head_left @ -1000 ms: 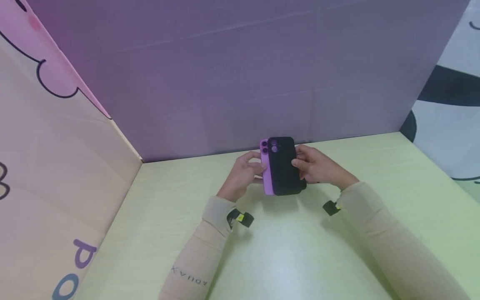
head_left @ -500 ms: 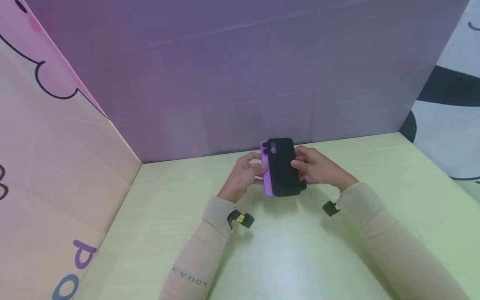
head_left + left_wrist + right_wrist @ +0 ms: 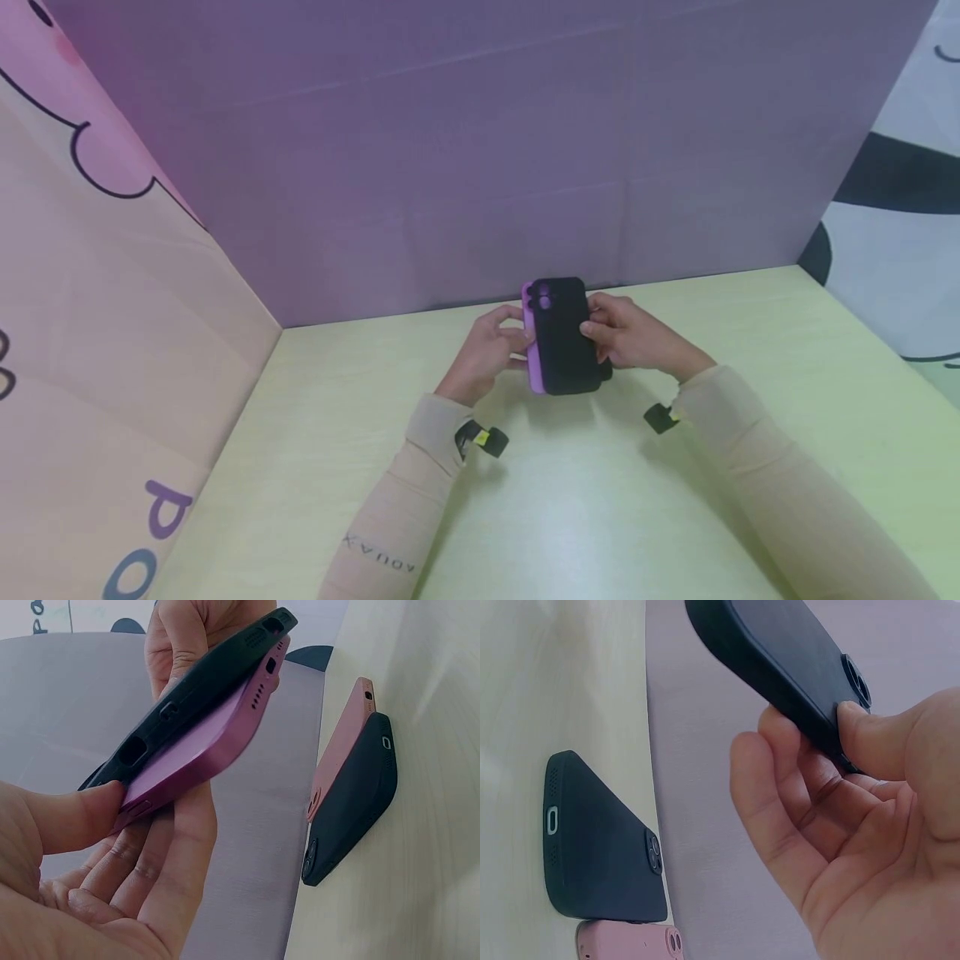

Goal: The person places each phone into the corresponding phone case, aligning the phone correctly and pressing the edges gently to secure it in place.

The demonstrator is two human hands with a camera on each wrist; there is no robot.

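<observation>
Both hands held the same pair of things above the table (image 3: pixel 570 500), a purple phone (image 3: pixel 530 354) with a black case (image 3: pixel 564 337) partly over it. The left hand (image 3: pixel 487 350) gripped the phone's left edge between thumb and fingers, probably to keep it steady, while the right hand (image 3: pixel 630 337) pinched the case's right edge, its thumb on the back, as if pressing the case onto the phone. In the left wrist view the case sat at a slight angle, not fully seated. The long axis ran away from the person, the camera end pointing to the purple wall (image 3: pixel 480 150). Two other phones, one pink (image 3: pixel 341 746) and one dark (image 3: pixel 356 806), lay on the table against the wall.
</observation>
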